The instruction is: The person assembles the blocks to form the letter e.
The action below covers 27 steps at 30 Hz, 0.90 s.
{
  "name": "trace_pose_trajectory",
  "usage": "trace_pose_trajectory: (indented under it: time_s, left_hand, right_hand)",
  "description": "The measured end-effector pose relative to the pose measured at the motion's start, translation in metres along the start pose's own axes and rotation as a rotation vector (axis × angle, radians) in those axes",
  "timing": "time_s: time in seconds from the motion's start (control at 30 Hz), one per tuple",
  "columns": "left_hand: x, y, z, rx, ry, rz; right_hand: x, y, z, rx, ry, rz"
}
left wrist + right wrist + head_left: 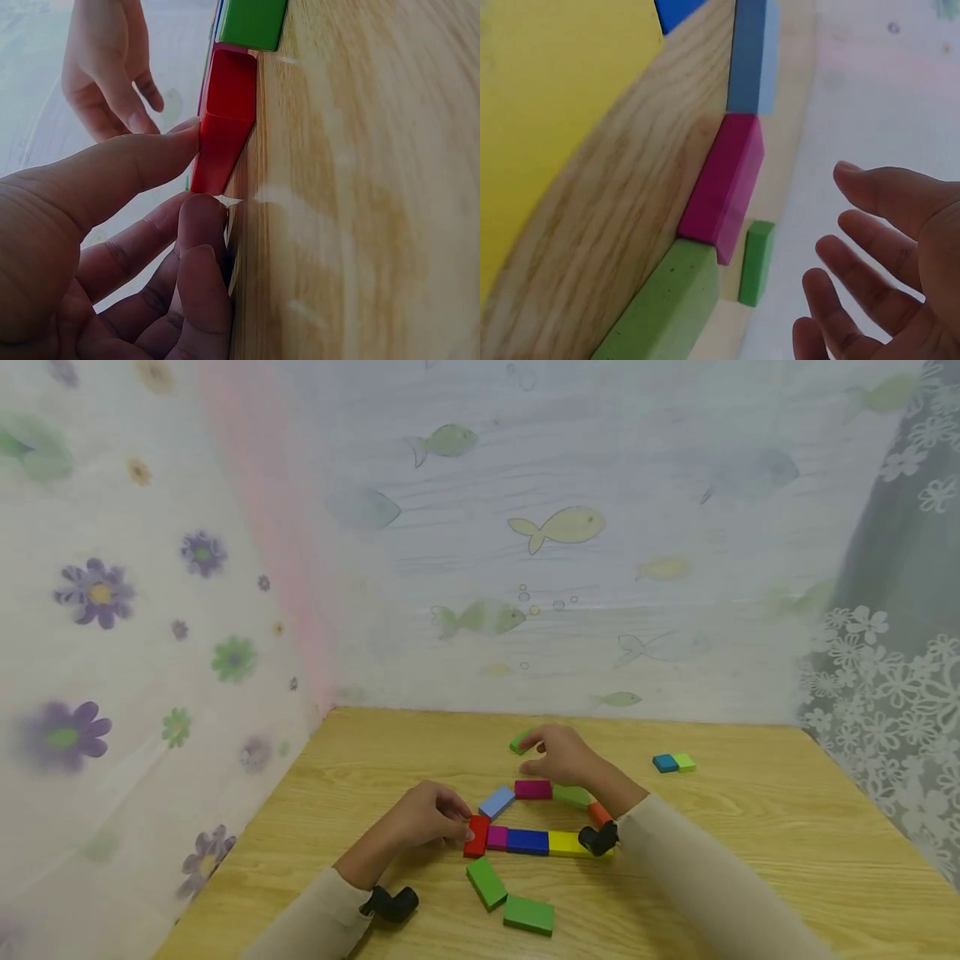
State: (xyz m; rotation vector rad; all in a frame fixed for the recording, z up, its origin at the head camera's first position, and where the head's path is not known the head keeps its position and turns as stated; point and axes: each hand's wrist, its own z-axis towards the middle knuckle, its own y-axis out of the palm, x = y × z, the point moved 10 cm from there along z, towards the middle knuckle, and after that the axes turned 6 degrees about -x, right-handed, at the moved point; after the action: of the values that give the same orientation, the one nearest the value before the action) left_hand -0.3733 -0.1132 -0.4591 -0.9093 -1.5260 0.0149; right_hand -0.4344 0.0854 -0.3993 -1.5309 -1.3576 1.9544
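Here's the left hand, thumb and forefinger pinching the red block, which sits on the bench right at those fingertips, the remaining fingers curled loosely below the thumb. Over to the right hand: fingers spread apart, nothing between them, raised over the bench, and the far green block is close by the tips, with a clear gap showing in the right wrist view. Just right of the left fingers, a row runs off from the red block: magenta block, blue block, then yellow block, its right end behind the black camera on the right wrist. Beyond the left fingers, the pale blue block slants away, its upper end meeting the pink block, which lies just nearer than the right fingers. Under the right hand comes the light green block, touching the pink one, then the orange block, partly hidden by the wrist. Nearer than the left fingers, we've a slanted green block and beside it a second green block. Well to the right of the right fingers, teal block and lime block lie side by side, and past all the fingers hangs a fish-print curtain.
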Motion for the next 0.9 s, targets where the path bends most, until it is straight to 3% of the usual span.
trace_pose_trajectory:
  time_s: [0.17, 0.4, 0.6, 0.9]
  left_hand:
    - [0.001, -0.001, 0.002, 0.003, -0.002, 0.001]
    - [0.000, -0.002, 0.001, 0.005, -0.004, -0.002]
    - [0.000, -0.002, 0.002, 0.003, 0.000, -0.001]
    - [0.000, 0.000, 0.001, -0.004, -0.004, 0.003]
  right_hand:
    - [0.012, -0.001, 0.013, -0.015, 0.050, -0.046]
    - [0.023, -0.003, 0.024, -0.020, 0.071, -0.013]
    - [0.025, -0.001, 0.031, -0.046, 0.069, -0.026]
    - [0.037, 0.006, 0.035, -0.079, 0.132, -0.039]
